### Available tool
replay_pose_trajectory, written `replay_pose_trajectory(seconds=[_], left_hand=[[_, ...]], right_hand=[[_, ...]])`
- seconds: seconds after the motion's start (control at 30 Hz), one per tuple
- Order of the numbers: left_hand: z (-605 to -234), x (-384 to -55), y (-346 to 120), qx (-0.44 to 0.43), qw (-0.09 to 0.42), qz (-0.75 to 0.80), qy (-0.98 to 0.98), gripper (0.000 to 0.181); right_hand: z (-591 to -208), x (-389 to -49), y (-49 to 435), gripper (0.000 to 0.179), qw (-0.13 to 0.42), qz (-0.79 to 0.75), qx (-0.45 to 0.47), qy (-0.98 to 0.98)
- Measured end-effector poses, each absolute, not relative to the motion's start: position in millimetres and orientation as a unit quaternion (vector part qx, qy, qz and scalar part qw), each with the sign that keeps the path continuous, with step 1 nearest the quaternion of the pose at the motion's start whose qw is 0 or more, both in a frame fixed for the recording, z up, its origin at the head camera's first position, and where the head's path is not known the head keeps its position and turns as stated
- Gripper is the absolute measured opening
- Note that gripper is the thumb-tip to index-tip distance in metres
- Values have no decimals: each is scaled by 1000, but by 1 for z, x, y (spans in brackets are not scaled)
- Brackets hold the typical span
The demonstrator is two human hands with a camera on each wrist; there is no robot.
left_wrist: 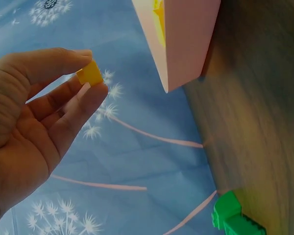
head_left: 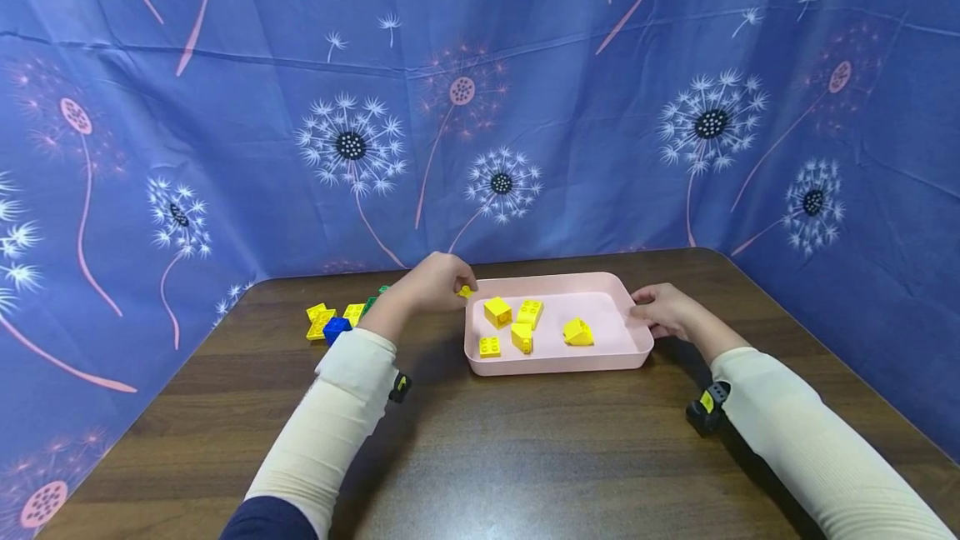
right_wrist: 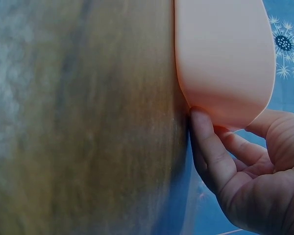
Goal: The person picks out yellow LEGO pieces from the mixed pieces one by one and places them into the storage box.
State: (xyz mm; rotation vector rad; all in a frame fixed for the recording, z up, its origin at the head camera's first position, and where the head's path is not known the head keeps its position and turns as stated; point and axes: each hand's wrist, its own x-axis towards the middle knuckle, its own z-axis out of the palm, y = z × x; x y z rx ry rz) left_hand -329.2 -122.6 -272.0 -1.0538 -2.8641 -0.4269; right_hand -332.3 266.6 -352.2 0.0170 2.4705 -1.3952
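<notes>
Between thumb and fingertips, my left hand (head_left: 437,280) pinches a small yellow toy brick (left_wrist: 90,73). It is raised just beside the left wall of a shallow pink tray (head_left: 558,363). At the tray's right end, my right hand (head_left: 667,311) grips the wall, with the thumb at the rim and fingers underneath or against the outer side; their tips are partly hidden. Inside the tray lie several yellow bricks, among them a block (head_left: 497,312) at the back left and a sloped brick (head_left: 578,332) farther right.
Left of the tray, partly behind my left forearm, lie a blue brick (head_left: 337,329), several yellow bricks (head_left: 320,322) and green bricks (left_wrist: 240,220). They rest on a dark wooden table (head_left: 540,457). A blue dandelion-print cloth (head_left: 570,107) hangs behind the table's far edge.
</notes>
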Motion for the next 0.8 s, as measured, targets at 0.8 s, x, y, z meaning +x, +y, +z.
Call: replay_pose_trajectory(seconds=[0.8], left_hand=[[-315,-331,-79,-350,-67,-79,-931,14]], right_hand=[[-353,-334,267,52,154,-492,5,857]])
